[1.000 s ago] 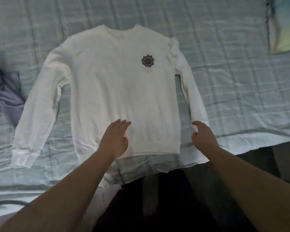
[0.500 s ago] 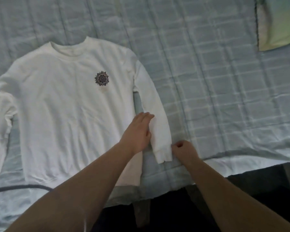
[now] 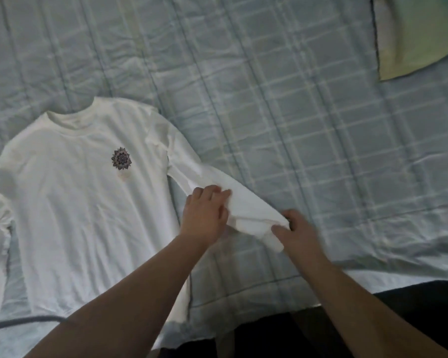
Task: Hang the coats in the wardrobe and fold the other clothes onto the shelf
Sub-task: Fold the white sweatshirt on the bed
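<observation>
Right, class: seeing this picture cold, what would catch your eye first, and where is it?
A white sweatshirt lies flat on the left of the checked bedspread, a dark flower-like emblem on its chest. At centre, the left hand sits on its outstretched sleeve while the right hand pinches the cuff.

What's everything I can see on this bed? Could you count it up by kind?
White sweatshirt: 1
Hands: 2, the left hand and right hand, both on its sleeve
Pillow: 1
Checked quilt: 1
Grey cord or strap, cannot tell which: 1
Total: 6
</observation>
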`<action>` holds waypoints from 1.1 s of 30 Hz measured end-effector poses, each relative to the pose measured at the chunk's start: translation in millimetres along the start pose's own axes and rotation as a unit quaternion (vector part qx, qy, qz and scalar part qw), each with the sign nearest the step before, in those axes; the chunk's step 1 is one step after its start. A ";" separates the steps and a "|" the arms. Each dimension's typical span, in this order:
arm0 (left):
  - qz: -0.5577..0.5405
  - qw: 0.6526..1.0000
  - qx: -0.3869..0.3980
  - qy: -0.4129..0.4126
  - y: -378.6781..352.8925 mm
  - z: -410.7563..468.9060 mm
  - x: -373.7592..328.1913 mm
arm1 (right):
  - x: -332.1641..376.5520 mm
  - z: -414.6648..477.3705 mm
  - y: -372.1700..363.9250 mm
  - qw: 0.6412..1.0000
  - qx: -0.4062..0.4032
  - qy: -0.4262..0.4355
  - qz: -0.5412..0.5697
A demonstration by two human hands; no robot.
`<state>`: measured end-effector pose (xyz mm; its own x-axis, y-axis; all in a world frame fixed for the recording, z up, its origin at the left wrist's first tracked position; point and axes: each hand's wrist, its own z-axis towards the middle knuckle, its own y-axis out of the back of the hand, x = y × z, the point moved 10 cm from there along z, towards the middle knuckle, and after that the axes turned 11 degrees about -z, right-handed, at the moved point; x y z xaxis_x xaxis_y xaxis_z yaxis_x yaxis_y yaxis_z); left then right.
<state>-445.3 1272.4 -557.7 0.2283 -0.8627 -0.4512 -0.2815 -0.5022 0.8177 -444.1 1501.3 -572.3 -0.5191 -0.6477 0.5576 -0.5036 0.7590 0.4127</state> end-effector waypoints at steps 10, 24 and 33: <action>-0.040 0.994 -0.061 -0.080 35.2 145.8 -82.6 | 13.8 99.3 186.1 0.982 -0.128 0.007 0.135; -0.073 0.994 -0.075 0.032 42.5 218.1 -73.9 | 29.2 136.4 240.6 0.935 -0.344 -0.015 -0.080; -0.016 0.994 -0.108 -0.018 2.6 234.7 -90.4 | -0.1 165.6 241.7 0.914 -0.328 -0.016 -0.240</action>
<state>-685.4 1335.0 -598.6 0.1987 -0.8496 -0.4886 -0.0670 -0.5091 0.8581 -680.1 1673.8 -591.8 -0.3727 -0.9102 0.1809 -0.1629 0.2561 0.9528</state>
